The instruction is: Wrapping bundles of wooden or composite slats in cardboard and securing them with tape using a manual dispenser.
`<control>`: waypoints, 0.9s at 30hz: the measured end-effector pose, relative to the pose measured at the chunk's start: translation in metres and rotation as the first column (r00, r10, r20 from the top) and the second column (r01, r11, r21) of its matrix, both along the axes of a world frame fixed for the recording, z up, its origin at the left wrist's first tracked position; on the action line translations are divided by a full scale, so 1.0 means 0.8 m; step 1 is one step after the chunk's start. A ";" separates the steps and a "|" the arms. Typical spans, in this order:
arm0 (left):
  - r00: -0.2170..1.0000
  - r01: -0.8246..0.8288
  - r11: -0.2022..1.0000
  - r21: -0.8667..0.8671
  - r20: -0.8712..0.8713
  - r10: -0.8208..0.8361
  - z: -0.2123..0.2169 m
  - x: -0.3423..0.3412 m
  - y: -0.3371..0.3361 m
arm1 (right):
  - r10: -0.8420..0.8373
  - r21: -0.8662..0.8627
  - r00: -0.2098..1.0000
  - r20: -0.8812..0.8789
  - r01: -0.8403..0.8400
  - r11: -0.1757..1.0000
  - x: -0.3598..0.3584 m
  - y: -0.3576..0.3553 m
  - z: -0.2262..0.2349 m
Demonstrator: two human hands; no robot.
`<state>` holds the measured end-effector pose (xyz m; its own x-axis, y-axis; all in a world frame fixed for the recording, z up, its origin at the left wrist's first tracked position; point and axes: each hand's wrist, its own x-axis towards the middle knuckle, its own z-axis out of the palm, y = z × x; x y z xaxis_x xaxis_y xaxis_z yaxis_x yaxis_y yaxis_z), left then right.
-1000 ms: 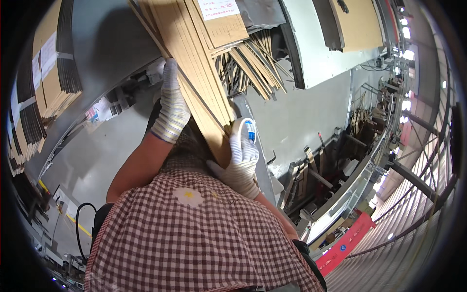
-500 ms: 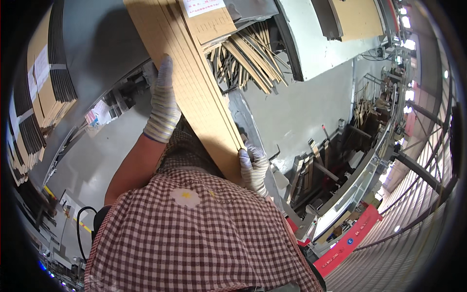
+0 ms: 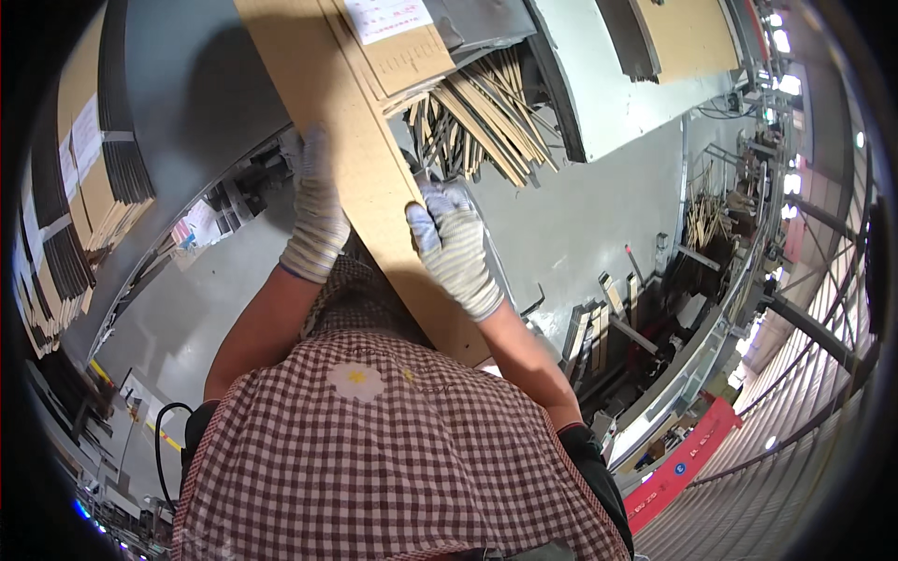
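A stack of long, flat brown boards (image 3: 369, 182) stretches from the top of the view down toward my waist, slanting to the right. My left hand (image 3: 316, 210), in a striped knit glove, grips the stack's left edge, its fingertips blurred. My right hand (image 3: 456, 245), gloved the same way, holds the right edge with the thumb over the rim; its other fingers are partly hidden or smeared by motion. At the far end, beside the stack, lies a shorter brown board (image 3: 402, 58) with a white printed sheet (image 3: 385, 17) on it.
Many thin brown and black offcut strips (image 3: 486, 112) are heaped beyond my right hand. Bundled panels (image 3: 117, 168) stand on the grey surface at left. A pale table (image 3: 599, 103) with brown panels is at the far right. More strips (image 3: 589, 332) lean at the right.
My right hand has moved forward along the boards' right edge, away from the near end. The board edges that showed as several parallel lines now look like one broad face. My left hand stays nearly in place.
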<state>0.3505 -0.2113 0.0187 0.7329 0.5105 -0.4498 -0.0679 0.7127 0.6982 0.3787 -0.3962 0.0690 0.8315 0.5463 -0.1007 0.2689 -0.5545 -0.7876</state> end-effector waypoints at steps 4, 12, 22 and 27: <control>0.998 -0.011 0.993 0.115 -0.064 0.018 0.026 -0.015 0.015 | -0.055 0.352 0.935 -0.352 0.186 0.917 0.048 0.019 0.030; 0.956 0.255 0.899 0.356 0.048 -0.290 0.110 -0.079 0.001 | 0.726 -0.054 0.686 0.050 -0.724 0.688 0.057 0.071 0.133; 0.955 0.183 0.967 0.180 -0.266 -0.132 -0.020 -0.094 0.015 | 0.500 -0.512 0.865 -0.042 -0.448 0.732 0.140 0.061 0.068; 0.998 0.062 0.993 0.103 -0.037 -0.058 -0.155 -0.075 -0.003 | 0.131 -0.121 0.853 0.505 -0.080 0.989 0.074 0.056 0.049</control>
